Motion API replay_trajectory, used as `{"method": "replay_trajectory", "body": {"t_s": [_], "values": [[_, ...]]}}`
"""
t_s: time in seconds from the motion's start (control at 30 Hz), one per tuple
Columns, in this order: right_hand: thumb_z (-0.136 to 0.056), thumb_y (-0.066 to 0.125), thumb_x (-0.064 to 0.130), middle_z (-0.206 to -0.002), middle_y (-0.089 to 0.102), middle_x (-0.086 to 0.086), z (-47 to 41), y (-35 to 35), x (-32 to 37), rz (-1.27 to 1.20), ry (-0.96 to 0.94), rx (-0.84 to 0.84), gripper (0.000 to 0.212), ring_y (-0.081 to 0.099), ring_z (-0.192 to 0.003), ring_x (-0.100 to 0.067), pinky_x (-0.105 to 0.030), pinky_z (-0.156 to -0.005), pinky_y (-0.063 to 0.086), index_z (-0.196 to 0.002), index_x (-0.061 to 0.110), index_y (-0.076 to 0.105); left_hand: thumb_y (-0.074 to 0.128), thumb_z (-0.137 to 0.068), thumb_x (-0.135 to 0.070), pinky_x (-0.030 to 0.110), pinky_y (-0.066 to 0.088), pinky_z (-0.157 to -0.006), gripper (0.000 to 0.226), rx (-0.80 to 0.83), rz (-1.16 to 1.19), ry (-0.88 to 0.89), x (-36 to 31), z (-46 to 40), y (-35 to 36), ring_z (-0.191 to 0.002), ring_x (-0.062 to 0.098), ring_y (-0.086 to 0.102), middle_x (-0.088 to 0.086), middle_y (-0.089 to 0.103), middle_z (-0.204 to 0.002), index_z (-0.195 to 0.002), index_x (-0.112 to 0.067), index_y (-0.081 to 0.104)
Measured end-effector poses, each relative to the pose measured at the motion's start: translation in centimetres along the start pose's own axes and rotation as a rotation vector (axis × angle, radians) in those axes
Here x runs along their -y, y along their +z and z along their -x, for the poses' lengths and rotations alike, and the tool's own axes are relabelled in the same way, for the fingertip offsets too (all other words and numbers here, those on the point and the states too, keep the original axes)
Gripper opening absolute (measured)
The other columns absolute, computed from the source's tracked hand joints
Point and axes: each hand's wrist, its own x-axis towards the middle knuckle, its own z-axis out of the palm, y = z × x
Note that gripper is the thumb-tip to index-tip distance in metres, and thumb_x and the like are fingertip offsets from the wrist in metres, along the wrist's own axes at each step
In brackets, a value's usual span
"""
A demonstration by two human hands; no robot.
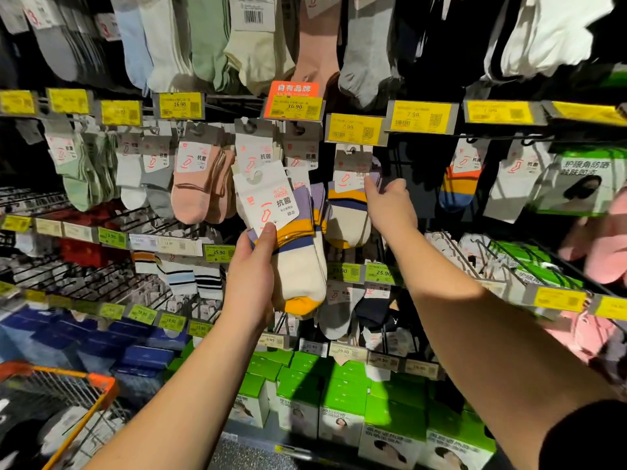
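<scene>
My left hand [251, 276] grips a pair of cream socks [300, 262] with purple, yellow and navy stripes and a white card label, held up in front of the rack. A matching pair of socks [347, 212] hangs from a hook under a yellow 7.99 price tag [354, 128]. My right hand [390, 205] reaches to this hanging pair, with its fingers at the lower right edge of the card label. The fingertips are partly hidden behind the pair, so the hold itself is unclear.
Sock packs hang in rows on hooks: pink socks [200, 184], green socks [83, 164], orange-blue socks [458, 188]. Green boxes [342, 401] fill the low shelf. An orange-rimmed wire shopping cart [68, 398] stands at the lower left. Pink goods [604, 245] hang at right.
</scene>
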Motion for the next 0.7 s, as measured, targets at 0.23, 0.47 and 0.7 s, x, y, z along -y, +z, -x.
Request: {"method": "replay_trajectory", "body": {"t_s": [0.23,0.47,0.7], "values": [[-0.105,0.043,0.041,-0.076,0.050,0.008,11.5,-1.0,0.8,-0.566,-0.132,0.156,0.024,0.044,-0.061,-0.001,-0.012,-0.056,0.039,-0.093,0.026,0.057,0.057,-0.101,-0.030,0.046,0.057,-0.091,0.015,0.025,-0.020,-0.029,0.8,0.8,0.6,-0.098,0.017,0.073,-0.003,0.077,-0.107,-0.112,-0.023,0.064],[-0.092,0.067,0.040,-0.098,0.058,0.002,14.0,0.2,0.8,-0.661,-0.096,0.275,0.030,0.055,-0.087,-0.008,-0.005,-0.069,0.042,-0.111,0.019,0.055,0.062,-0.098,-0.030,0.052,0.054,-0.096,0.016,0.026,-0.031,-0.023,1.2,1.9,1.4,-0.105,0.022,0.071,0.000,0.076,-0.111,-0.112,-0.024,0.065],[-0.089,0.073,0.033,-0.105,0.064,-0.004,14.0,0.8,0.5,-0.753,-0.047,0.334,0.038,0.061,-0.096,-0.013,-0.030,-0.090,0.050,-0.119,0.017,0.055,0.066,-0.083,-0.043,0.051,0.051,-0.102,0.037,0.054,-0.135,0.043,1.1,2.7,2.0,-0.105,0.012,0.070,-0.010,0.075,-0.110,-0.117,-0.031,0.063]]}}
